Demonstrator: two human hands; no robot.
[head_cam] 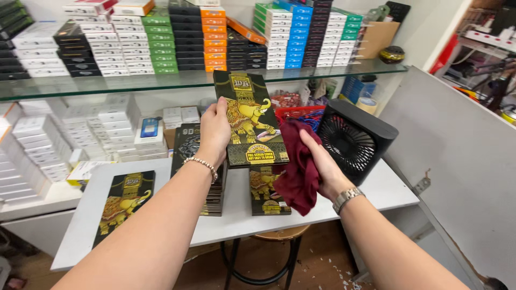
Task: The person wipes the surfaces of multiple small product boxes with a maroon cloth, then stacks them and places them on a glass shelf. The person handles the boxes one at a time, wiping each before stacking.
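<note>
L hand (215, 129) holds box (250, 121), R hand (322, 161) w/ cloth (298, 166).

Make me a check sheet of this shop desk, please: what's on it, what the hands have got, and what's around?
Surface: white table, partly covered.
Job's things: black box with gold elephant held up; maroon cloth against its right edge.
Clutter: matching boxes flat and stacked; black fan.
Grippers: left hand grips the box; right hand holds the cloth.
Cables: nothing seen.
Surroundings: glass shelf with stacked small boxes; stool underneath.
</note>
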